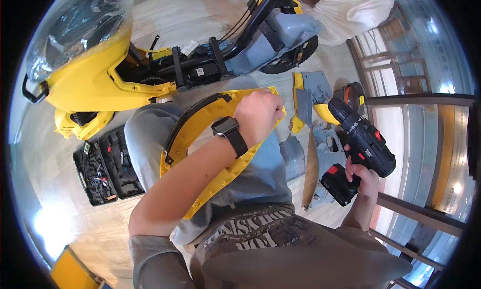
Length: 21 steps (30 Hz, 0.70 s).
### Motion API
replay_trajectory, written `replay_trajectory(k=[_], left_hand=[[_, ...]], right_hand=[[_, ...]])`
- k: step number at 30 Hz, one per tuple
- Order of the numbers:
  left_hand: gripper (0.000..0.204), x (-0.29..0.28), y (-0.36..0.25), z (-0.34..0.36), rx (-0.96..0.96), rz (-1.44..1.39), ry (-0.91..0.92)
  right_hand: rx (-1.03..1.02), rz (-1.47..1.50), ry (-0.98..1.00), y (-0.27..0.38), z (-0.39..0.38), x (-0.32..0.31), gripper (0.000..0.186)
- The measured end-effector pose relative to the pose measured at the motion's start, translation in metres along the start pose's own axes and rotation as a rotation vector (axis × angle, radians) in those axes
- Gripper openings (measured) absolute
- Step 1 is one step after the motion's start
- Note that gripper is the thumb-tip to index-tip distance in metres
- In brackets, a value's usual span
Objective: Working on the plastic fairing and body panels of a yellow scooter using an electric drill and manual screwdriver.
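A curved yellow plastic panel (198,128) with a black strip along its inner edge rests across my lap. My left hand (255,113) is closed at its upper right end, and my forearm with a black watch crosses over it. At the right, my right hand (362,177) grips a black cordless drill (369,143) with red details, raised with its bit pointing up and left, apart from the panel. Its battery (336,184) juts out at the lower left of the handle.
A partly stripped yellow scooter (92,83) lies above my knees. An open toolcase (92,171) sits at left. Loose grey and yellow body panels (315,88) lie right of my legs, near a round dark object (354,91), white bundled cloth (353,11) and glazed frames at the far right.
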<state>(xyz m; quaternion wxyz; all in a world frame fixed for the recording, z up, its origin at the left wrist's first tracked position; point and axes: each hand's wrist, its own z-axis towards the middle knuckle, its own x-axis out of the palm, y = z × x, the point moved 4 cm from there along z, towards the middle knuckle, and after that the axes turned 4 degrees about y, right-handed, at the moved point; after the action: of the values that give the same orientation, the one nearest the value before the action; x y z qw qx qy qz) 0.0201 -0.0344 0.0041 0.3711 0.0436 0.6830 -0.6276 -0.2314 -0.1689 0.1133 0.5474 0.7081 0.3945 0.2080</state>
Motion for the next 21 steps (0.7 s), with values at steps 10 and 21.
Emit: replay_trajectory(k=[10, 21], left_hand=[[0.013, 0.029, 0.010, 0.011, -0.087, -0.122, -0.063], [0.021, -0.032, -0.037, -0.057, -0.007, -0.004, -0.083]], right_hand=[[0.024, 0.044, 0.024, -0.003, 0.016, 0.001, 0.051], [0.027, 0.042, 0.095, -0.003, 0.021, 0.018, 0.049]])
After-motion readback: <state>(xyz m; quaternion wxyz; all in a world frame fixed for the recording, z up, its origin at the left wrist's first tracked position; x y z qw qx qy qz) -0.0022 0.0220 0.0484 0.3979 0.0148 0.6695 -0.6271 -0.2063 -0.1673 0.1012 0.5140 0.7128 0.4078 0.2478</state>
